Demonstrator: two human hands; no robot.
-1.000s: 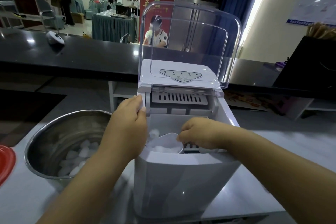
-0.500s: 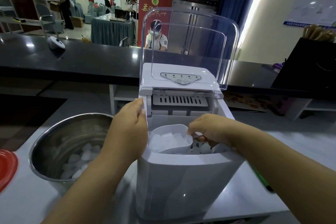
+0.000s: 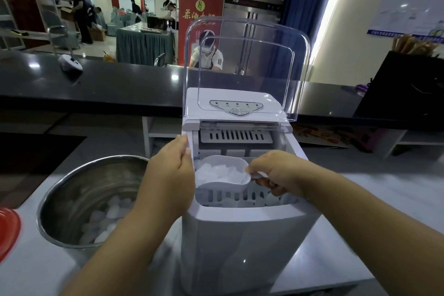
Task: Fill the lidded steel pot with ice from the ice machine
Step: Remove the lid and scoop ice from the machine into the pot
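1. The right hand (image 3: pixel 276 174) pinches the handle of a white plastic scoop (image 3: pixel 222 173) heaped with ice, holding it just above the open bin of the ice machine (image 3: pixel 240 235).
2. The left hand (image 3: pixel 168 180) rests against the machine's near-left edge, fingers laid flat along the frame and gripping nothing, apparently to steady the unit.
3. The steel pot (image 3: pixel 79 190) stands just left of the machine on the pale counter, lid off, with a shallow layer of ice cubes (image 3: pixel 105 218) at its bottom; it looks far from full.
4. The step in hand appears to be carrying a loaded scoop from bin to pot. The next move would call for lifting the scoop over the machine's left wall and tipping it into the pot, level enough to spill no cubes.
5. The left hand and forearm lie between scoop and pot and may have to give way.
6. The machine's clear lid (image 3: pixel 245 67) stands raised behind; a red object (image 3: pixel 8 230) sits at the far left edge, and people work in the room beyond a dark counter (image 3: pixel 96 86).
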